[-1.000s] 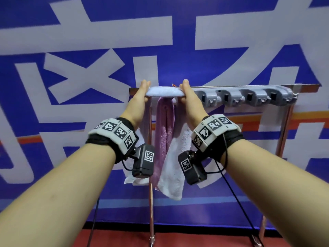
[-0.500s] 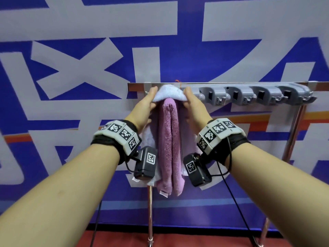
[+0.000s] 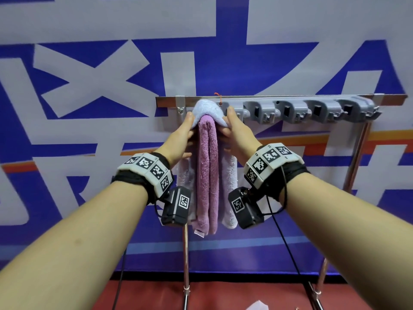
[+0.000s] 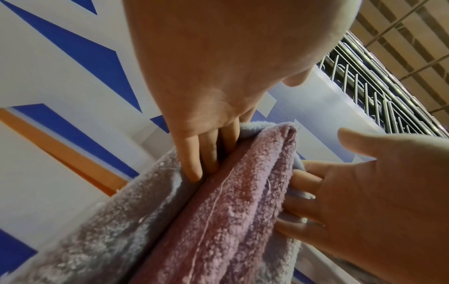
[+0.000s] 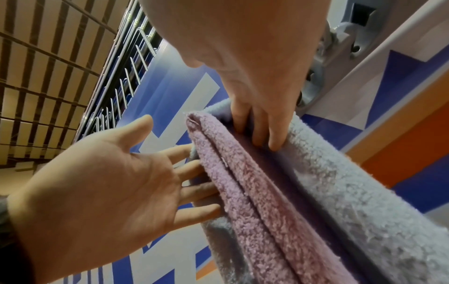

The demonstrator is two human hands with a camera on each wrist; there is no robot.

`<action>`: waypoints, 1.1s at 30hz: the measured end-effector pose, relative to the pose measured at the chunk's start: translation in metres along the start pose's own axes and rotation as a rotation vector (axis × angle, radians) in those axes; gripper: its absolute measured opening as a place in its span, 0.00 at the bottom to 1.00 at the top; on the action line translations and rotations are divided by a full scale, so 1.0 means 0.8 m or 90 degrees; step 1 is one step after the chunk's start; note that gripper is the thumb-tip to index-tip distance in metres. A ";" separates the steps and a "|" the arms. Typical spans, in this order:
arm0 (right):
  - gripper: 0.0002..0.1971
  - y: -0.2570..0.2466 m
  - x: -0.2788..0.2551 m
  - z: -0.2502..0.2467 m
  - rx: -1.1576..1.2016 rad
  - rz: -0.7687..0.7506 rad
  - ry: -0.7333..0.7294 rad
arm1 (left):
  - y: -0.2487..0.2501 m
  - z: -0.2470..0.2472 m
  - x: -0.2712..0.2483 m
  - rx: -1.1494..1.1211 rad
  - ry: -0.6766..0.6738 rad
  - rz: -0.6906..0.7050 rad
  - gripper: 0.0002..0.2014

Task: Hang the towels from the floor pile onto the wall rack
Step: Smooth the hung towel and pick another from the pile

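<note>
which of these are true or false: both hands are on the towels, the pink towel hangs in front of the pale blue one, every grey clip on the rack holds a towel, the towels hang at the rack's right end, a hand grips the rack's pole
1. Both hands are on the towels. True: the left hand and right hand press the pale blue towel from either side.
2. The pink towel hangs in front of the pale blue one. True.
3. Every grey clip holds a towel. False: the grey clips to the right hold nothing.
4. The towels hang at the rack's right end. False: they hang near the left end of the rack.
5. A hand grips the pole. False: neither hand touches the pole.
</note>
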State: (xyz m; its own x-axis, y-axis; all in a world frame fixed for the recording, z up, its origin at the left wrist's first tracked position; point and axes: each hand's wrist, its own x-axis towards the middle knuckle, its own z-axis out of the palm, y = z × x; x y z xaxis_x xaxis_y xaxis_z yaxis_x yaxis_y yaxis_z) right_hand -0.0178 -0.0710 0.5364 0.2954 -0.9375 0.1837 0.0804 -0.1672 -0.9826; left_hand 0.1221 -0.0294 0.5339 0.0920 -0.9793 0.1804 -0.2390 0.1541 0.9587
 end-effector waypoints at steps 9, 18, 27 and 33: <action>0.35 0.005 -0.022 -0.012 -0.122 0.083 0.012 | -0.005 0.003 -0.023 0.149 0.000 -0.063 0.32; 0.25 -0.020 -0.079 -0.030 -0.241 0.059 0.030 | 0.018 0.017 -0.055 0.255 0.085 0.029 0.24; 0.25 0.022 -0.075 -0.030 -0.138 0.069 0.030 | -0.035 0.015 -0.057 0.214 0.133 0.048 0.32; 0.27 0.059 -0.035 -0.028 -0.013 0.074 0.059 | -0.065 0.019 -0.030 0.054 0.123 -0.041 0.30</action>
State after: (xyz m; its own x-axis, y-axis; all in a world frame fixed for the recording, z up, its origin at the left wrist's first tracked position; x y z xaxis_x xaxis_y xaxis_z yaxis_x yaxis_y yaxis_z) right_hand -0.0437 -0.0593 0.4842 0.2128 -0.9749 0.0658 0.0315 -0.0604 -0.9977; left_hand 0.1173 -0.0160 0.4765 0.2911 -0.9423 0.1652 -0.3063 0.0718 0.9492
